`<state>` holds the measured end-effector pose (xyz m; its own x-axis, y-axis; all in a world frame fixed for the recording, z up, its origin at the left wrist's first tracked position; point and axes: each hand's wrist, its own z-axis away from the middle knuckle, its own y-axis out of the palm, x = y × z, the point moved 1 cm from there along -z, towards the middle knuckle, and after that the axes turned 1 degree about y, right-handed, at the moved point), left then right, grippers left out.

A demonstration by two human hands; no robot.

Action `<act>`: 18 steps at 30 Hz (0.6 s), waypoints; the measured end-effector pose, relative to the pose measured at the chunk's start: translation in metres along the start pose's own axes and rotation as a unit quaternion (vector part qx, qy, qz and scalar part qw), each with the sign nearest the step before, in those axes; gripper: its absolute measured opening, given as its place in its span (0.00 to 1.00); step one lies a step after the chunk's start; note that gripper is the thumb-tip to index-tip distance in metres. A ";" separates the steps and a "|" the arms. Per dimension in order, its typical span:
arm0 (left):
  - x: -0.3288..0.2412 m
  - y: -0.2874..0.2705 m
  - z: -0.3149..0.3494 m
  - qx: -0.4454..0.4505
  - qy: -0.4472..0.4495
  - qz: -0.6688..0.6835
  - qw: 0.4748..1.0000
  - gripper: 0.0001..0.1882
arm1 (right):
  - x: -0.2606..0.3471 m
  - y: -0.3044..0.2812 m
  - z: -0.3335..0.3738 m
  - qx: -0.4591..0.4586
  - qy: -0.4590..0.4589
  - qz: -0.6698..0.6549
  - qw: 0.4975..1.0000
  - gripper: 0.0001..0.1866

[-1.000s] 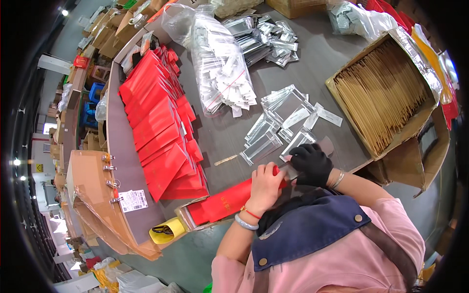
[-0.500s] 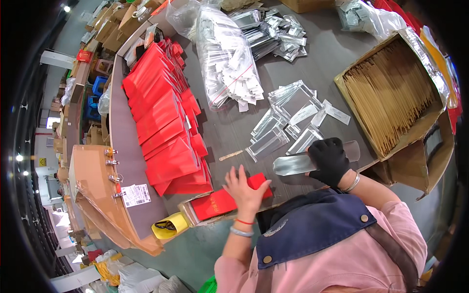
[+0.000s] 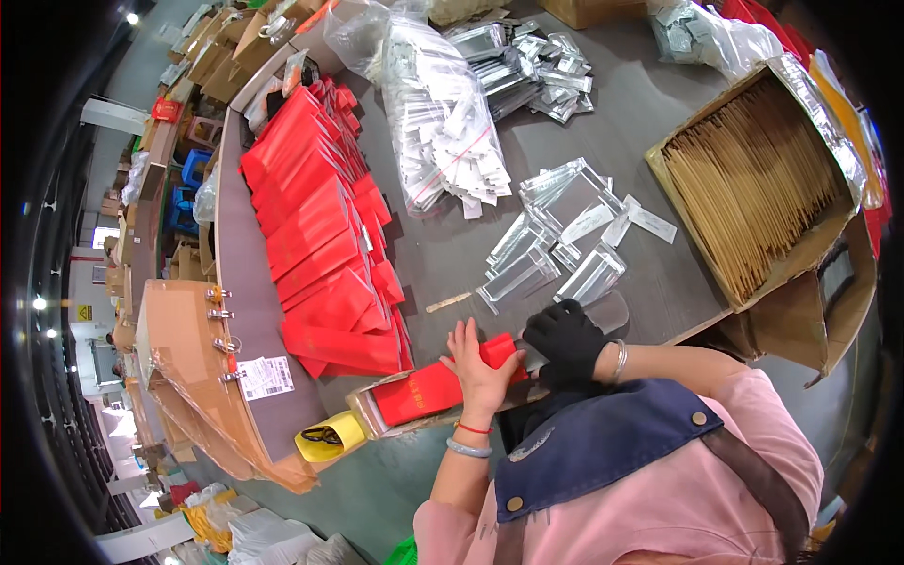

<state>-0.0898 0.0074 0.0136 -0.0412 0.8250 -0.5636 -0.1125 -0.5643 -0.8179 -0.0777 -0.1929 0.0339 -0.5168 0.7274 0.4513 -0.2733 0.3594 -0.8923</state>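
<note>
**A:** What's going on at the near edge of the table? The red envelope (image 3: 438, 386) lies flat there, on top of a shallow tray, and the left hand (image 3: 478, 363) is on its right end, fingers spread and pressing down.

**B:** Yeah, and the right hand (image 3: 565, 341), in a black glove, sits just beside it, curled round a clear plastic sleeve (image 3: 603, 315). Half a second ago that hand was further right with the sleeve held away from the envelope; now the two hands have closed up. Looks to me like the sleeve and the envelope are being brought together, though I can't tell if one is in the other yet.

**A:** More of those sleeves (image 3: 546, 245) lie loose just beyond the hands. To the left is a long row of red envelopes (image 3: 320, 245), overlapping, running from near to far.

**B:** Far middle there's a clear bag of white tagged packets (image 3: 443, 132), with silvery packets behind it. On the right, an open cardboard box (image 3: 753, 179) packed with thin tan strips. Near left, a white label (image 3: 264, 377) stuck on folded brown cardboard, and a yellow tape dispenser (image 3: 330, 438) below it.
</note>
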 end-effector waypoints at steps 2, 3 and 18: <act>-0.006 0.001 -0.019 -0.047 0.053 0.019 0.997 0.48 | -0.008 -0.010 0.005 -0.110 -0.042 -0.071 0.991 0.30; -0.010 0.006 -0.035 -0.046 0.057 0.021 0.997 0.48 | -0.014 -0.013 0.011 -0.112 -0.039 -0.068 0.991 0.30; -0.085 0.040 -0.245 -0.227 -0.194 0.394 0.869 0.42 | -0.057 -0.036 0.045 -0.195 0.165 -0.076 0.964 0.26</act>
<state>0.1528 -0.0928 0.0001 -0.2701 0.0746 -0.9599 0.5018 -0.8400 -0.2064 -0.0749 -0.2734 0.0410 -0.1907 0.7720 0.6064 0.0337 0.6225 -0.7819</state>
